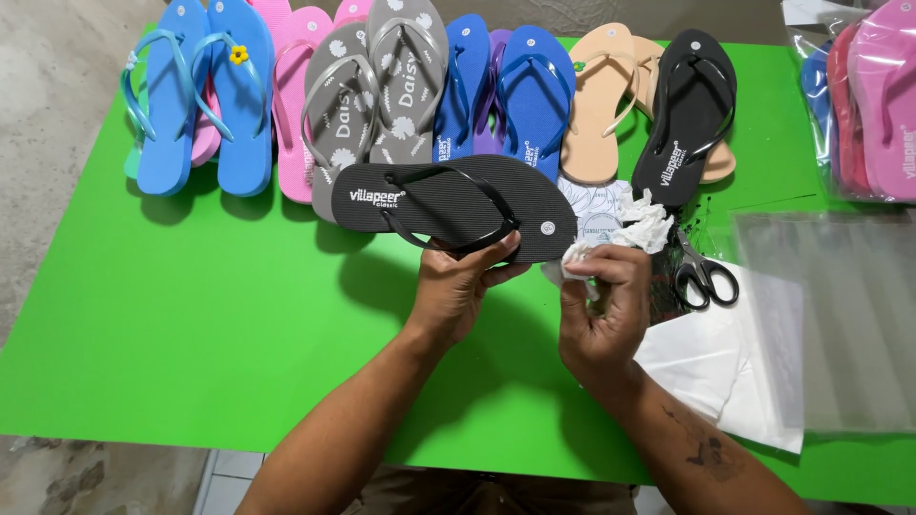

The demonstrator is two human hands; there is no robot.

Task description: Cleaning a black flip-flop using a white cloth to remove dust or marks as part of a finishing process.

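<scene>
black flip-flop [448, 202] held sideways above the green table [191, 315], sole up, straps facing the camera. left hand [456, 291] grips its near edge, fingers curled under, thumb pressed on the strap area. right hand [603, 310] sits just right of the flip-flop's heel end, fingers pinched shut on a crumpled white tissue [630, 234], which touches the heel edge. scissors [704, 277] lie right of the flip-flop, just past the tissue, black handles toward the camera. clear plastic bags [830, 315] and white paper [706, 367] further right of that. behind the flip-flop, a row along the table's far edge: blue pair [205, 95], pink pair [291, 105], grey pair [382, 86] right behind it, darker blue pair [506, 91], tan pair [601, 100], second black flip-flop [689, 110]. bagged pink pairs [873, 105] far right of the row.
</scene>
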